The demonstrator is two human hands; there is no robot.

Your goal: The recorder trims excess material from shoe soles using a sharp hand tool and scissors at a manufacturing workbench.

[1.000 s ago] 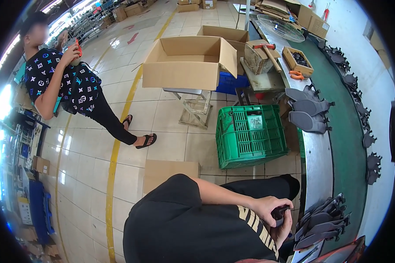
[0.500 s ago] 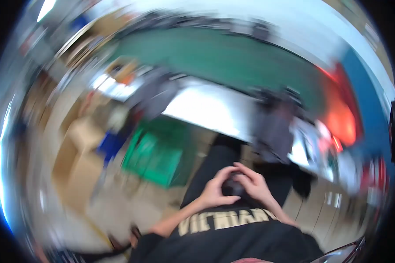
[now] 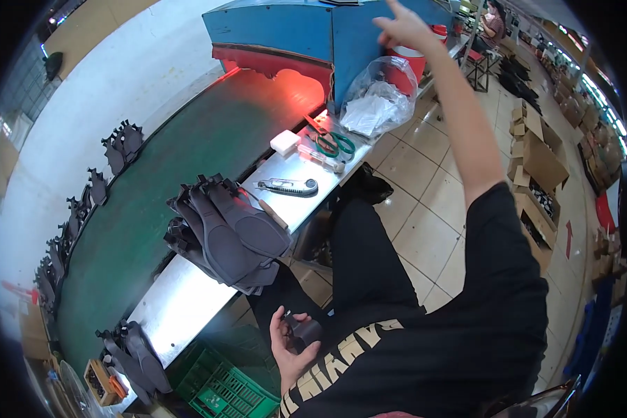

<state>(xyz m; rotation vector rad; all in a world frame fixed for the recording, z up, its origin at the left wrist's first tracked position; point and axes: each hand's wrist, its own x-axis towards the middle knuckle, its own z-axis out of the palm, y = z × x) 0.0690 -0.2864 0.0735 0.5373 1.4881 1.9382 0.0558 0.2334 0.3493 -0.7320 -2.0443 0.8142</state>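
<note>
My left hand [image 3: 285, 350] rests near my lap, its fingers curled around a small dark, rounded piece [image 3: 307, 333]. The kind of that piece cannot be made out. At the far top, my right arm stretches out, and my right hand [image 3: 409, 29] holds nothing, with a finger extended in front of the blue machine housing [image 3: 272, 31]. Closest to my left hand on the metal ledge lies a stack of dark grey moulded pads with straps [image 3: 226, 233]. Past it are a utility knife [image 3: 290, 187], a wooden-handled tool [image 3: 272, 213] and green-handled scissors [image 3: 336, 144].
A green conveyor belt [image 3: 167, 157] runs alongside the ledge, with more dark pads [image 3: 122, 146] along its far side. On the ledge sit a white block [image 3: 284, 143] and a clear plastic bag [image 3: 380, 108]. A green crate [image 3: 230, 390] stands below; open cartons [image 3: 536, 164] line the right.
The view has swung to the right. My right hand has left the dark piece and reached up and away toward the blue housing, while my left hand keeps hold of the piece.
</note>
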